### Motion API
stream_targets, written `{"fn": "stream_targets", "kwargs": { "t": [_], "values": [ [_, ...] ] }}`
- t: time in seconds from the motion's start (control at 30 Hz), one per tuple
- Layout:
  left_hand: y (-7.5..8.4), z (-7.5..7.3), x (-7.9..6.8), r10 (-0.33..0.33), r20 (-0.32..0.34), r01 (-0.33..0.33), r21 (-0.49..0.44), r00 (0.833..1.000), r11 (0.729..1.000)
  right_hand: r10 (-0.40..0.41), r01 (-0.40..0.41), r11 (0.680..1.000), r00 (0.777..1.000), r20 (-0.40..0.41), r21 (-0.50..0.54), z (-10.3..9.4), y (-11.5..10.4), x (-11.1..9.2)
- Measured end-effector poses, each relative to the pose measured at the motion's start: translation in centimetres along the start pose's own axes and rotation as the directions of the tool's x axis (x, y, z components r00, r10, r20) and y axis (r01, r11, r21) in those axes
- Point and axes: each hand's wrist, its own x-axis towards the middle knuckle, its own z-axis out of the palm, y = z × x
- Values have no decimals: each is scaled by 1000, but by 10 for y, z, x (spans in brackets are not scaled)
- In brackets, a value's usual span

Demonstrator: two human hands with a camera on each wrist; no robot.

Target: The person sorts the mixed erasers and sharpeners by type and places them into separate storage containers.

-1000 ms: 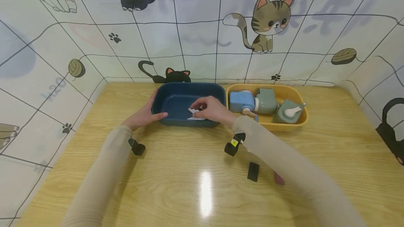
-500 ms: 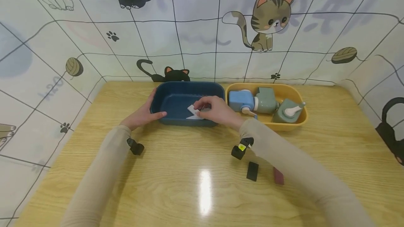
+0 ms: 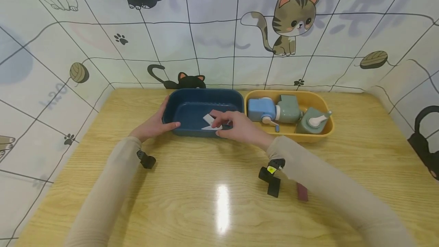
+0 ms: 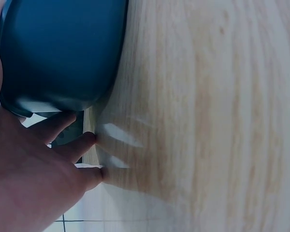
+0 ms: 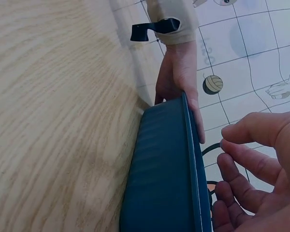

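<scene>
My left hand (image 3: pixel 151 125) holds the left end of a dark blue bin (image 3: pixel 176 96), thumb over the front rim, fingers along the outer side. In the left wrist view several fingers spread beside the bin (image 4: pixel 58 53), tips near the tabletop. Over the bin's right part is my right hand (image 3: pixel 236 125). Nothing shows between its bent fingers and thumb in the right wrist view. Beside its fingertips in the bin lie a white rectangular piece (image 3: pixel 207 119), a pointed white piece (image 3: pixel 207 128) and a reddish piece (image 3: pixel 214 113). A dark grey piece is partly covered by the hand.
A yellow bin (image 3: pixel 324 134) stands close to the blue one, with a blue crank-handled object (image 3: pixel 260 109), a grey-green rounded one (image 3: pixel 289 109) and a grey-green pump bottle (image 3: pixel 313 121). Nearer on the table lie a black flat piece (image 3: pixel 274 187) and a maroon one (image 3: pixel 302 192).
My right hand has let go of the white piece and shifted right, its wrist lower. More of the white and reddish pieces now shows. The left hand keeps its hold.
</scene>
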Motion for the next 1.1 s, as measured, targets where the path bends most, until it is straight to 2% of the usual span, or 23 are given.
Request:
{"fn": "stream_targets", "kwargs": {
  "t": [0.1,0.37,0.57,0.93,1.1],
  "values": [
    [-11,0,4,13,-3,-13,-2,1000,1000,-21,22,1000,1000,11,-7,0,-1,-8],
    [21,-3,-14,23,15,-22,-35,1000,999,-43,43,999,999,23,27,4,4,-28],
    [30,-2,-19,18,18,-18,-30,1000,999,-76,77,996,996,36,-39,5,7,-44],
    [25,-2,-16,12,17,-12,-36,1000,999,-91,94,994,994,61,-50,5,16,-61],
    [7,-1,-5,14,6,-14,-35,1000,999,-97,101,992,993,63,-75,4,22,-70]
  ]
}}
